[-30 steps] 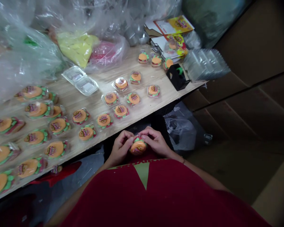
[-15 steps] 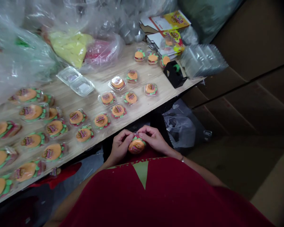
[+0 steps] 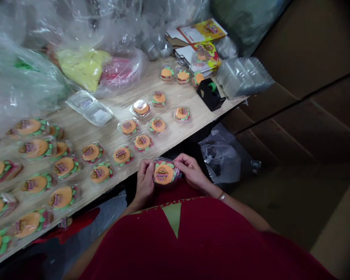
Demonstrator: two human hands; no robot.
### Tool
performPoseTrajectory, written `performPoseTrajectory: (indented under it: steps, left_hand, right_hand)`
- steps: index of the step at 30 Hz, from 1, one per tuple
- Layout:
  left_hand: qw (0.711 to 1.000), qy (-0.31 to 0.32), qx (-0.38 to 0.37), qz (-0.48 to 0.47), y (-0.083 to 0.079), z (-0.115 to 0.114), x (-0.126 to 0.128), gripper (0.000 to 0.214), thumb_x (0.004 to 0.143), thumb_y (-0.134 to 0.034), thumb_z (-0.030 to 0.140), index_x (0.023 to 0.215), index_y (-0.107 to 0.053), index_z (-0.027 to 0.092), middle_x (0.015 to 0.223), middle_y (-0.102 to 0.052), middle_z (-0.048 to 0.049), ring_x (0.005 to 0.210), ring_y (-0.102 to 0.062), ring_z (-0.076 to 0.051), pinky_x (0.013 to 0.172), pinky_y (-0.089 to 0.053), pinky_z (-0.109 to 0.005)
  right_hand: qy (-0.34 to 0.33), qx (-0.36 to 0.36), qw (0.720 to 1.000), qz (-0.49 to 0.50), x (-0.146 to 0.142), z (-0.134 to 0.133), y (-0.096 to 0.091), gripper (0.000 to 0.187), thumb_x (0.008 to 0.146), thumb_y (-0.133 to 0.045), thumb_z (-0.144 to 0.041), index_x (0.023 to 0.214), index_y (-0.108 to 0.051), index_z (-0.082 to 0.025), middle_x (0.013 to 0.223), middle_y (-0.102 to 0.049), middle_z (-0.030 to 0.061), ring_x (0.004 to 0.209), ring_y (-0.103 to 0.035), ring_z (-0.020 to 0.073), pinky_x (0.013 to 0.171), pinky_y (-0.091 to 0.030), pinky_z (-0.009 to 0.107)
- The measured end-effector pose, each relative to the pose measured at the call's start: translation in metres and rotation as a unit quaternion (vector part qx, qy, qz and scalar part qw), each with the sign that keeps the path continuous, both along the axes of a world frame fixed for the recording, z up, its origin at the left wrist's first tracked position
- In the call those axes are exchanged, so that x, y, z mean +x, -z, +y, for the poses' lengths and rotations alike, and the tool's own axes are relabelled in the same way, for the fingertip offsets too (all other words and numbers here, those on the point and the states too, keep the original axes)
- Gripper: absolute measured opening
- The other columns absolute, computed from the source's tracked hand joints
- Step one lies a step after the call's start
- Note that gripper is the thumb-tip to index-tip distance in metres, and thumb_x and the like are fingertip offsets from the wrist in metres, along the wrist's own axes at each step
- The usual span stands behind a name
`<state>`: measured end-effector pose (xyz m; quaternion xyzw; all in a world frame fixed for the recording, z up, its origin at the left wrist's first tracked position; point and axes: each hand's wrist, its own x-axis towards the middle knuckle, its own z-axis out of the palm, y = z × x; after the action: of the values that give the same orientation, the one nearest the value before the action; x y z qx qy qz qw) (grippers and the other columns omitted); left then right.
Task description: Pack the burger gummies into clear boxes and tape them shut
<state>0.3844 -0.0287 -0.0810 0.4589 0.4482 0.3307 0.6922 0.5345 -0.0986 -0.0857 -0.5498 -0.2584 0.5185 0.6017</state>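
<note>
Between my two hands, just off the table's front edge and above my lap, is a toy burger in a clear plastic clamshell [image 3: 164,173]. Its orange bun with a printed label faces up, with green and red layers around the rim. My left hand [image 3: 146,181] pinches the left side of the case, thumb on top. At the upper right corner, the thumb and fingers of my right hand [image 3: 190,170] grip it. Nearest on the table are more packed burgers, such as one packed burger [image 3: 142,142] close to the edge.
Several packed burgers [image 3: 63,196] fill the left of the wooden table [image 3: 175,134]. An open clamshell [image 3: 89,107] lies behind them. A black tape dispenser [image 3: 210,95], stacked clear clamshells [image 3: 243,77] and printed cartons [image 3: 201,42] stand at the far right. Bags with yellow pieces [image 3: 78,66] line the back.
The burger in my hands has come up slightly and tilted, so its label and clear case show more fully. My left hand has shifted to the case's side. The view has moved slightly.
</note>
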Motion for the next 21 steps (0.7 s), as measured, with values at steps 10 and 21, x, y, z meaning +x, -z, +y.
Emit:
performPoseTrajectory:
  steps: [10,21]
  left_hand:
    - [0.979,0.200,-0.036,0.004,0.008,0.010,-0.010,0.032,0.086,-0.052,0.049,0.082,-0.060,0.018,0.072,-0.060,-0.0012,0.061,-0.052,-0.015,0.056,-0.043,-0.025]
    - [0.996,0.082,-0.011,0.025,-0.001,-0.013,-0.010,0.037,0.084,-0.053,0.054,0.074,-0.055,0.018,0.062,-0.055,0.0009,0.052,-0.046,-0.012,0.049,-0.037,-0.024]
  right_hand:
    - [-0.074,0.010,0.993,-0.093,0.007,-0.011,-0.005,0.023,0.083,-0.063,-0.037,0.079,-0.060,-0.015,0.072,-0.057,-0.0007,0.065,-0.049,0.0104,0.061,-0.038,0.023]
    - [-0.122,-0.012,0.992,-0.019,0.001,-0.023,-0.014,0.029,0.078,-0.068,-0.038,0.095,-0.061,-0.015,0.081,-0.059,0.0004,0.072,-0.053,0.0113,0.068,-0.042,0.025]
